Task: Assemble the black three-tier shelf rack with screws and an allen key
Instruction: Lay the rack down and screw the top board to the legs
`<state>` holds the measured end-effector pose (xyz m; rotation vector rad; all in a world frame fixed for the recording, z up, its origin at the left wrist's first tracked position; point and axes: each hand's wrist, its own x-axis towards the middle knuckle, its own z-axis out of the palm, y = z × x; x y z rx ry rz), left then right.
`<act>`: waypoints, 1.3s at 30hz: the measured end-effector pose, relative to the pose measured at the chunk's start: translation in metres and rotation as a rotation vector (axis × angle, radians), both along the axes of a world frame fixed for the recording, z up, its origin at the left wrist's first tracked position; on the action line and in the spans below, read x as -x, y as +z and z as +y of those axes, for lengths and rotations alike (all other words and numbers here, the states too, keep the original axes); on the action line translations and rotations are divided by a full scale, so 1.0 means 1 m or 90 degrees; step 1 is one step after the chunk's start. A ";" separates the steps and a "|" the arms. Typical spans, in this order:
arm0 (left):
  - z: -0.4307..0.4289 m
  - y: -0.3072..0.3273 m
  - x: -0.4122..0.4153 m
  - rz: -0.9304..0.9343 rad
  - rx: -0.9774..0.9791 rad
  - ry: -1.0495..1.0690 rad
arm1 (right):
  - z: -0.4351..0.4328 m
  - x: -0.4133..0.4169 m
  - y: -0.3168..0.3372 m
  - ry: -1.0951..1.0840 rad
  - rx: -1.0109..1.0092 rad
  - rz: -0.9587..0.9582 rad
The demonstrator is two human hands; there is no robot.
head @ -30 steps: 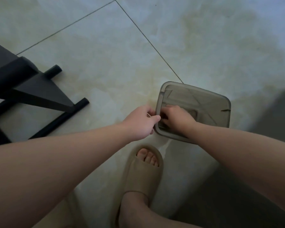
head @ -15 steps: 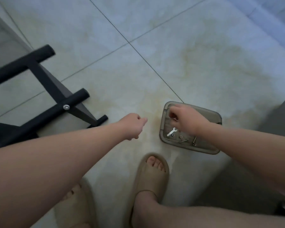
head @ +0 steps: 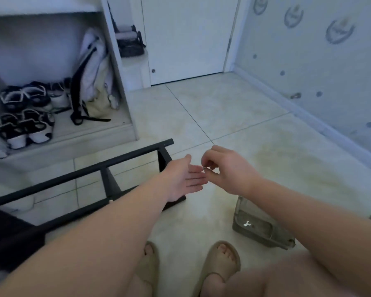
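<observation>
The black shelf rack (head: pixel 107 166) lies on its side on the tiled floor at the left, its tubes and triangular brackets showing. My left hand (head: pixel 184 179) is stretched out flat, palm up, fingers straight, above the rack's near bracket. My right hand (head: pixel 225 170) hovers just to its right, fingertips pinching a small silvery screw (head: pixel 204 167) over the left fingertips. A smoky translucent plastic tray (head: pixel 263 230) sits on the floor under my right forearm, holding a small flat spanner (head: pixel 246 223) and some tiny hardware.
My two feet in beige slides (head: pixel 219 262) stand at the bottom centre. A white shoe cabinet (head: pixel 62 133) with sandals and a bag stands at the back left. A white door (head: pixel 189 39) and a patterned wall (head: pixel 321 61) close the far and right sides.
My view has lifted from the floor to the room. My right hand left the tray and rose with a screw. My left hand opened from a loose fist to a flat palm beside it.
</observation>
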<state>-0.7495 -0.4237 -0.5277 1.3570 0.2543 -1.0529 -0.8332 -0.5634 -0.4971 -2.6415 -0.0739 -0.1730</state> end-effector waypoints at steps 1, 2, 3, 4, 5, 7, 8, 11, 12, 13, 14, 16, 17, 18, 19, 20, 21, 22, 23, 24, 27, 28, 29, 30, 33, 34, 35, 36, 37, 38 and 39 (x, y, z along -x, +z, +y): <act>0.011 0.010 0.003 0.033 0.034 0.025 | 0.014 0.003 0.007 0.007 0.005 -0.008; 0.022 0.017 0.006 0.060 0.058 0.046 | 0.027 0.005 0.011 0.008 0.008 -0.013; 0.032 0.023 0.008 0.079 0.071 0.061 | 0.040 0.008 0.013 0.007 0.008 -0.016; 0.042 0.027 0.010 0.088 0.074 0.070 | 0.050 0.009 0.014 0.004 0.005 -0.020; 0.052 0.029 0.011 0.091 0.066 0.075 | 0.059 0.010 0.014 -0.003 0.000 -0.024; 0.067 0.030 0.013 0.084 0.022 0.077 | 0.068 0.008 0.011 -0.035 -0.017 -0.032; 0.074 0.030 0.012 0.074 -0.005 0.079 | 0.071 0.005 0.009 -0.053 -0.026 -0.030; 0.091 0.027 0.006 0.033 -0.075 0.076 | 0.076 -0.009 -0.003 -0.085 -0.030 0.015; 0.094 0.025 0.002 0.009 -0.104 0.062 | 0.075 -0.014 -0.008 -0.090 -0.024 0.041; 0.096 0.022 -0.002 -0.019 -0.138 0.038 | 0.074 -0.019 -0.015 -0.094 -0.017 0.066; 0.098 0.020 -0.008 -0.051 -0.179 0.008 | 0.072 -0.024 -0.022 -0.096 -0.008 0.088; 0.100 0.013 -0.021 -0.142 -0.282 -0.072 | 0.067 -0.036 -0.038 -0.094 0.019 0.128; 0.100 0.008 -0.027 -0.196 -0.331 -0.116 | 0.063 -0.042 -0.046 -0.093 0.033 0.149; 0.099 0.002 -0.035 -0.248 -0.369 -0.164 | 0.059 -0.049 -0.052 -0.093 0.046 0.171; 0.097 -0.004 -0.042 -0.293 -0.393 -0.210 | 0.055 -0.056 -0.059 -0.093 0.055 0.193; 0.095 -0.009 -0.048 -0.335 -0.414 -0.252 | 0.051 -0.063 -0.065 -0.092 0.064 0.213; 0.092 -0.014 -0.055 -0.374 -0.434 -0.291 | 0.047 -0.070 -0.071 -0.088 0.076 0.230; 0.089 -0.020 -0.061 -0.408 -0.451 -0.328 | 0.043 -0.078 -0.076 -0.082 0.092 0.244; 0.086 -0.027 -0.069 -0.434 -0.467 -0.362 | 0.039 -0.084 -0.081 -0.072 0.109 0.256; 0.084 -0.033 -0.076 -0.457 -0.487 -0.396 | 0.035 -0.091 -0.086 -0.059 0.124 0.265; 0.082 -0.054 -0.095 -0.520 -0.552 -0.499 | 0.027 -0.109 -0.101 -0.021 0.161 0.286; 0.082 -0.060 -0.101 -0.531 -0.568 -0.532 | 0.025 -0.114 -0.106 -0.015 0.170 0.294; 0.082 -0.066 -0.106 -0.539 -0.580 -0.564 | 0.023 -0.120 -0.110 -0.013 0.177 0.301; 0.082 -0.070 -0.111 -0.546 -0.584 -0.593 | 0.021 -0.125 -0.113 -0.013 0.180 0.304; 0.080 -0.079 -0.116 -0.572 -0.580 -0.668 | 0.015 -0.133 -0.119 -0.017 0.178 0.299; 0.079 -0.080 -0.116 -0.585 -0.588 -0.689 | 0.015 -0.132 -0.120 -0.015 0.179 0.299; 0.079 -0.080 -0.115 -0.597 -0.599 -0.705 | 0.017 -0.130 -0.121 -0.010 0.185 0.300; 0.079 -0.079 -0.113 -0.605 -0.611 -0.719 | 0.019 -0.127 -0.121 -0.006 0.192 0.298; 0.079 -0.078 -0.110 -0.614 -0.623 -0.735 | 0.022 -0.124 -0.121 -0.008 0.197 0.295; 0.079 -0.076 -0.106 -0.624 -0.633 -0.754 | 0.026 -0.119 -0.119 -0.016 0.199 0.292; 0.079 -0.074 -0.101 -0.631 -0.638 -0.777 | 0.029 -0.114 -0.118 -0.026 0.200 0.296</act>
